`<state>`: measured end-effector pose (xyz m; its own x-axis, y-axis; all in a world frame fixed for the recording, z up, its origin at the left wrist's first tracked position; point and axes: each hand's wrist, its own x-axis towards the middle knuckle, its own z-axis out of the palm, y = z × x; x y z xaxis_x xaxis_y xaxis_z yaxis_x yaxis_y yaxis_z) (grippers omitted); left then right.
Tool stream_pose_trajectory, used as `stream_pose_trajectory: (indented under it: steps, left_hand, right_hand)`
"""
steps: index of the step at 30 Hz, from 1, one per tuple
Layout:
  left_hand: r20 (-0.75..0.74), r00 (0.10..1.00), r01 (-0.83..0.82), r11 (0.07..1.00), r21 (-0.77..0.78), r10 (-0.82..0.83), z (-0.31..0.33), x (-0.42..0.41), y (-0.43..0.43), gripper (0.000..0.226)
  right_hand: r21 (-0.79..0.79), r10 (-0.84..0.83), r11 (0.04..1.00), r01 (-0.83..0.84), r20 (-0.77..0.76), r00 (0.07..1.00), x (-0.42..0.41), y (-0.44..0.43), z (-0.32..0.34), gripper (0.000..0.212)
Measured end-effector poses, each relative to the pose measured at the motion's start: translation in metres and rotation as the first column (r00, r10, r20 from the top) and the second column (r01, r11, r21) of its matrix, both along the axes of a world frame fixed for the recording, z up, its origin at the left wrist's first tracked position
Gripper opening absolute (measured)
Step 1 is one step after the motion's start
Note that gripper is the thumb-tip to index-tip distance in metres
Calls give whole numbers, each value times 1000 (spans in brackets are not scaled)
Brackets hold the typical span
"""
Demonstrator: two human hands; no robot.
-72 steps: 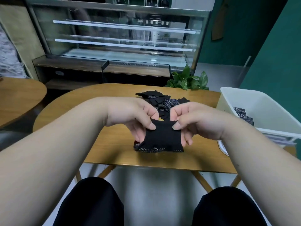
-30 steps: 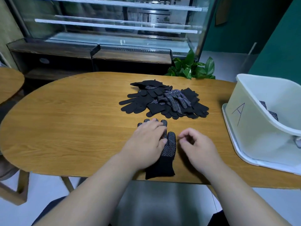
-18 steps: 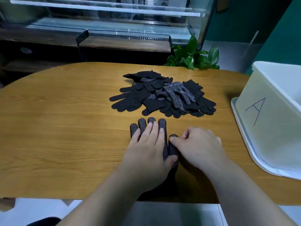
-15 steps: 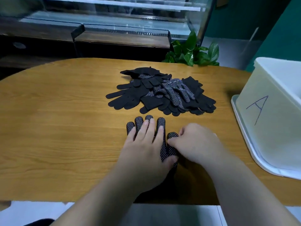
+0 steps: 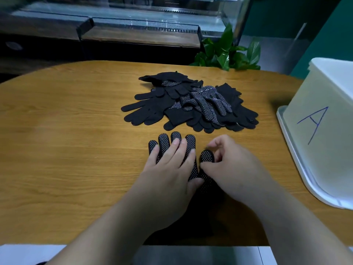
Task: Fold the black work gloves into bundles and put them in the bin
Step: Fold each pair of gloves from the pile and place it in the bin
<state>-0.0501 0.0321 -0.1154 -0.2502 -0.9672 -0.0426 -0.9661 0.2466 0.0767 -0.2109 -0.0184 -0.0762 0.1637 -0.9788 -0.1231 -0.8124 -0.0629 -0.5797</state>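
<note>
A black dotted work glove (image 5: 164, 140) lies flat on the wooden table (image 5: 66, 150) near its front edge, fingers pointing away from me. My left hand (image 5: 168, 169) presses on it with straight fingers and covers its palm. My right hand (image 5: 233, 165) is beside it, fingers curled, pinching the glove's thumb. A pile of black gloves (image 5: 191, 104) lies just behind. The white bin (image 5: 321, 131), marked with a blue A, stands at the right; its inside is hidden.
The bin sits on a white tray or lid at the table's right end. A green plant (image 5: 227, 50) and a glass display counter (image 5: 133, 25) stand behind the table. Bare wood stretches to the left of the gloves.
The glove, held up in both hands earlier, now lies on the table. My left hand flattened onto it. My right hand moved in and took the glove's thumb.
</note>
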Motion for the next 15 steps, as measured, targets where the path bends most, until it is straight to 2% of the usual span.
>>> stream_pose_trajectory:
  steps: [3,10,15]
  left_hand:
    - [-5,1000,8,1000,-25,-8,-3,-2,-1,86]
    - [5,999,-47,999,-22,47,3,-5,2,94]
    - [-66,995,-75,997,-14,74,6,0,4,89]
  right_hand:
    - [-8,-24,1000,24,41,999,-3,2,0,10]
    - [-8,26,1000,-26,-65,998,-5,13,0,18]
    - [-51,-3,999,5,22,1000,-7,14,1,12]
